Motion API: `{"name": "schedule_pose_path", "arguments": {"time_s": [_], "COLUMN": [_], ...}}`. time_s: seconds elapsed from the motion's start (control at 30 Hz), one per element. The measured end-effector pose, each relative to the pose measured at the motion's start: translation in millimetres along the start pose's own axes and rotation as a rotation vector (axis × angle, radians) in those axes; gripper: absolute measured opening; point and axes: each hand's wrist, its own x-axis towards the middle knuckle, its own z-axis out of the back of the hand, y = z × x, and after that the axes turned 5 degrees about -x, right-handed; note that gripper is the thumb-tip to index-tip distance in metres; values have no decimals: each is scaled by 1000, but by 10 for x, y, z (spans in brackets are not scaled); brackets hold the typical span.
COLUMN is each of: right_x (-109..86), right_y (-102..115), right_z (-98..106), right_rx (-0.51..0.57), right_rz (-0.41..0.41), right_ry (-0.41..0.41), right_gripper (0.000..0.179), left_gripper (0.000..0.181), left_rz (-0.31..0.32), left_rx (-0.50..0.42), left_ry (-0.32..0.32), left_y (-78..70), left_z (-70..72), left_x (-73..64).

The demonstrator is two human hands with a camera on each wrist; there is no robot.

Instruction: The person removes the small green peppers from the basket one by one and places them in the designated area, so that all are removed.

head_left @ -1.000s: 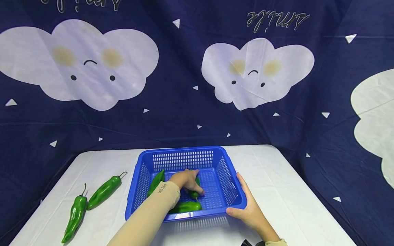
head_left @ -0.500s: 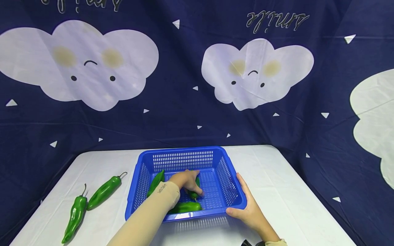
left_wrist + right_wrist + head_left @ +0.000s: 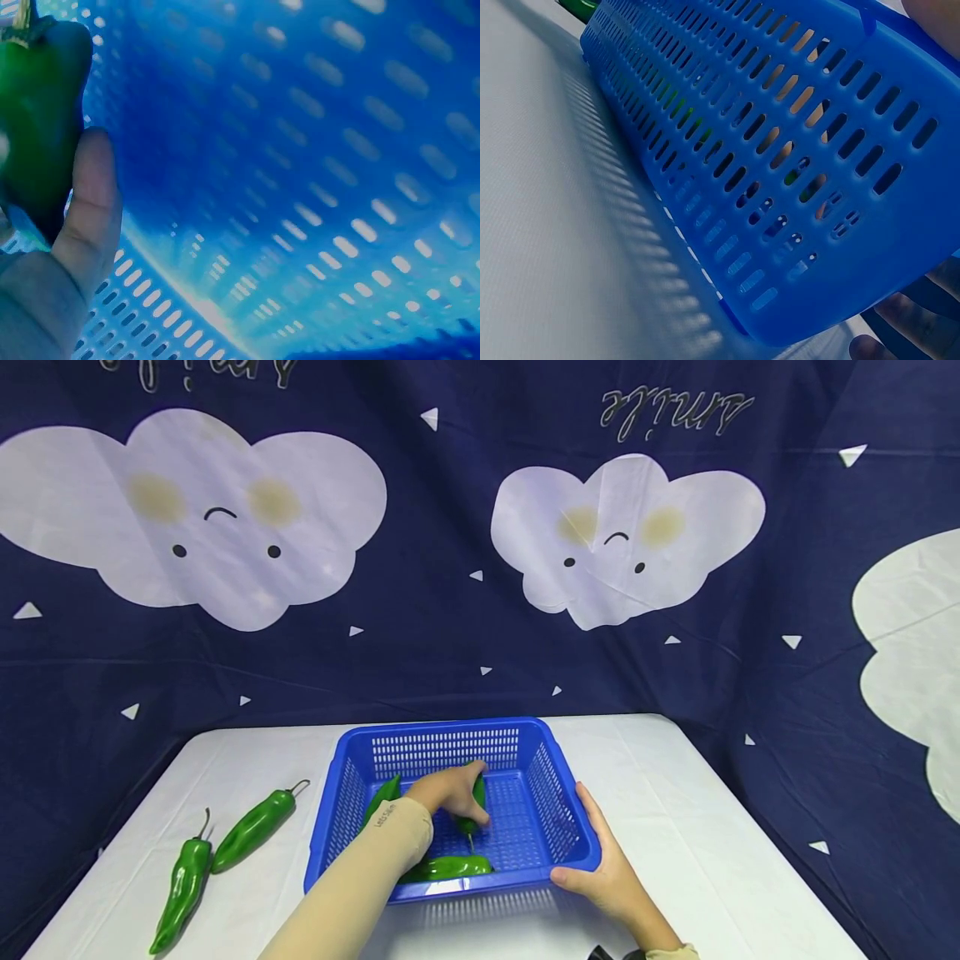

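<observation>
One green chili pepper [image 3: 479, 790] is gripped in the left hand [image 3: 454, 790]; that hand is surrounded by the blue basket [image 3: 450, 724], its corner steadied by the right hand [image 3: 609, 870]. Placement is probably being attempted; next, gentle release beneath the left hand seems called for.

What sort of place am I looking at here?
Probably an indoor spot set up for filming or practice, though that's a guess: a navy fabric backdrop printed with upside-down white clouds hangs behind a white-covered table bearing a blue perforated plastic basket and long, glossy green peppers.
</observation>
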Motion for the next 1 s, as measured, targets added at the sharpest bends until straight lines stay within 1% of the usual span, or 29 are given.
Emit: {"name": "schedule_pose_path", "arguments": {"time_s": [0.07,0.2,0.33,0.53,0.77,0.9,1.0], "right_x": [0,-1,-5,-5,-16,-20,-16], "right_y": [-2,-1,8,4,2,12,13], "right_z": [0,0,-3,3,0,-6,-5], "right_rx": [-8,-25,-27,-30,-25,-25,-21], "right_rz": [6,8,-3,27,26,14,6], "right_ry": [0,-7,-13,-1,0,-4,-6], "right_gripper": [116,117,118,116,115,116,117], "left_gripper": [97,97,98,98,101,100,100], "left_rz": [-16,-51,-61,-94,-118,-149,-177], "left_rx": [6,-18,-54,-118,-176,-225,-241], "left_ry": [-14,-27,-28,-29,-28,-23,-31], "left_y": [2,-8,-20,-37,-74,-112,-143], "left_z": [12,35,74,154,205,253,317], "left_x": [11,5,-7,-19,-39,-92,-158]}}
